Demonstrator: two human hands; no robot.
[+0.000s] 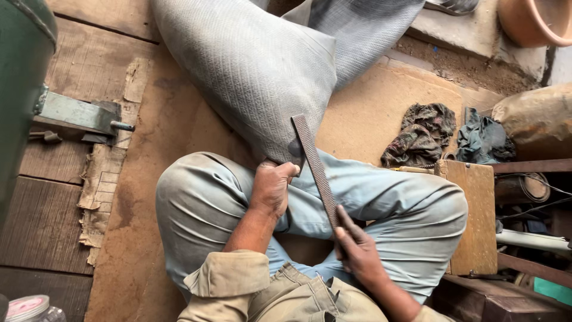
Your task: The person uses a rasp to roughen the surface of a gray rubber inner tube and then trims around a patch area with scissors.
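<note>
A rough floor-level workshop, seen from above. Worn wooden planks (47,197) at nine o'clock, torn cardboard (104,179) over them. Green metal machine (21,77) at ten, with a bolted bracket (77,113). Grimy rags (423,134) at two. Dusty woven sack (250,71) at twelve. Wooden block (476,214) and cables (536,209) at three.

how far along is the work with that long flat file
Done: nothing finished is visible. In hand: the right hand grips the long flat grey metal file at its lower end, while the left hand rests by the grey woven sack. Left: cannot tell; no workpiece shows under the file.
</note>
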